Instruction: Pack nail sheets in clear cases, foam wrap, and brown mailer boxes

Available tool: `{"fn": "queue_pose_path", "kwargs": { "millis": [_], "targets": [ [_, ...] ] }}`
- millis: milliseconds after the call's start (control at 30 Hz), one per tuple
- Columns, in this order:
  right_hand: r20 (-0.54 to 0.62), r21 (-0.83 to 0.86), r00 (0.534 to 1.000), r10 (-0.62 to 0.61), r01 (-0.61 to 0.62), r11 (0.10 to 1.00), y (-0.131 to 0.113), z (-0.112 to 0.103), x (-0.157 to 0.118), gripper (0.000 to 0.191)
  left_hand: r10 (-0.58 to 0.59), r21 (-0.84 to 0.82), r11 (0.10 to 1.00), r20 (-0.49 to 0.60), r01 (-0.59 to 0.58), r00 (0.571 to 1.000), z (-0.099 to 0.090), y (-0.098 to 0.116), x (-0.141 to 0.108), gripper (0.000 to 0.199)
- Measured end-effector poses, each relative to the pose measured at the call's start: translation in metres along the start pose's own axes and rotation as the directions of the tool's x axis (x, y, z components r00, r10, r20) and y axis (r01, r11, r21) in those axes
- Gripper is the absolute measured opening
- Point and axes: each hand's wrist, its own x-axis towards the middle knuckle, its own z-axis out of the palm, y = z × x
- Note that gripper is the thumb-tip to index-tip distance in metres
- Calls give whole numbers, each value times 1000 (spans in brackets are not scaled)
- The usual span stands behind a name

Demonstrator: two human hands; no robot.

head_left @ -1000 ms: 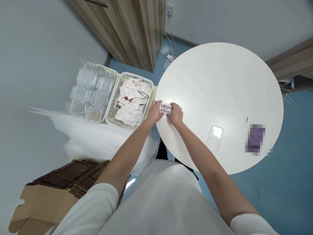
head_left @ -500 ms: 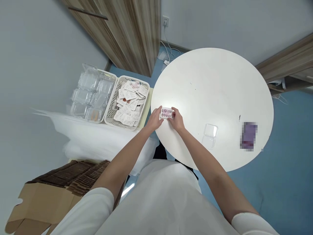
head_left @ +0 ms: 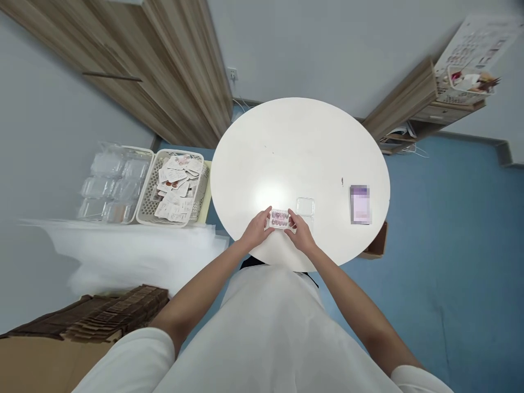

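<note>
Between my two hands is a small pack of pink press-on nails point(head_left: 280, 218), laid out in two rows, held level over the near part of the round white table point(head_left: 303, 142). My left hand point(head_left: 256, 230) pinches its left edge, fingers at the far corner and thumb at the near one. Its right edge is gripped by my right hand point(head_left: 302, 233) in the same way. Just beyond my right hand, an opened clear plastic box point(head_left: 305, 206) lies on the table; my hand partly hides its near half.
Left of the table stand a white basket point(head_left: 200, 188) of white cards and another holding clear plastic boxes point(head_left: 98, 186). White sheeting point(head_left: 135, 251) and stacked brown cardboard point(head_left: 118, 311) are nearer. A blurred purple rectangular object point(head_left: 360, 205) lies on the table's right side.
My view has swung to the right, and the pack in both hands is now close beside the clear box, where before it was well to the left. Both hands keep their grip.
</note>
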Motion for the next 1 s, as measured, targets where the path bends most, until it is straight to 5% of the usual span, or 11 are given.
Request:
{"fn": "queue_pose_path", "kwargs": {
  "millis": [367, 667, 1000],
  "targets": [
    [22, -11, 996, 87, -87, 996, 69, -43, -40, 63, -70, 61, 996, 99, 64, 993, 68, 40, 15, 62],
    [41, -138, 989, 141, -134, 981, 88, -56, -25, 63, -192, 240, 957, 115, 160, 975, 86, 48, 34, 62],
    [69, -239, 991, 115, -95, 966, 95, -54, -16, 63, -201, 200, 965, 132, 173, 971, 94, 43, 39, 61]
  ]
}}
